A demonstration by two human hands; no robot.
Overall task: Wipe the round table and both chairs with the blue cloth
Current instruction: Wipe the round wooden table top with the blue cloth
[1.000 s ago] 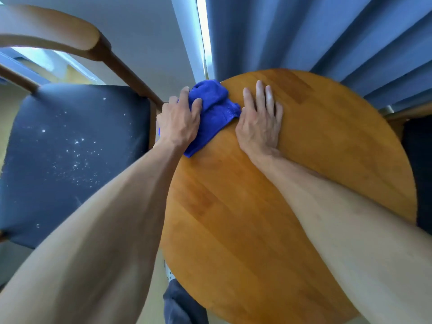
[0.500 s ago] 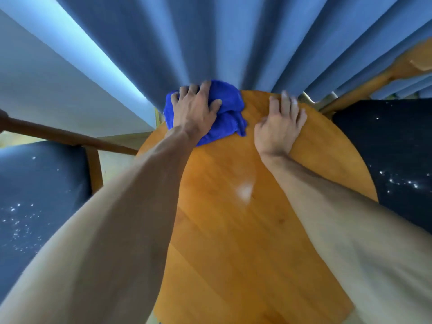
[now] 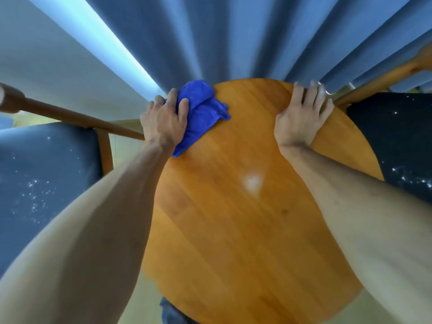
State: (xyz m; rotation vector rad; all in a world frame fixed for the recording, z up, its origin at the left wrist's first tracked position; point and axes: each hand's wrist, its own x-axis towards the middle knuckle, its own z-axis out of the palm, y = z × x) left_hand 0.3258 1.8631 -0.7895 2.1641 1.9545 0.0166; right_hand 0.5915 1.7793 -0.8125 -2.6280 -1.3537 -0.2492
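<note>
Head view: left hand point(image 3: 163, 120) grips blue cloth point(image 3: 202, 108); right hand point(image 3: 301, 115) flat on round table point(image 3: 233, 218).

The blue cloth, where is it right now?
The blue cloth lies at the round table's far left edge, under the left hand, just before the curtain.

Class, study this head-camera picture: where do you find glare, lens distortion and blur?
Head view: a white glare patch shines on the round table; the wide-angle lens splays the blue curtain into a fan and swells both forearms; the fingertips of the right hand look slightly smeared; the blue cloth stays fairly sharp.
</note>
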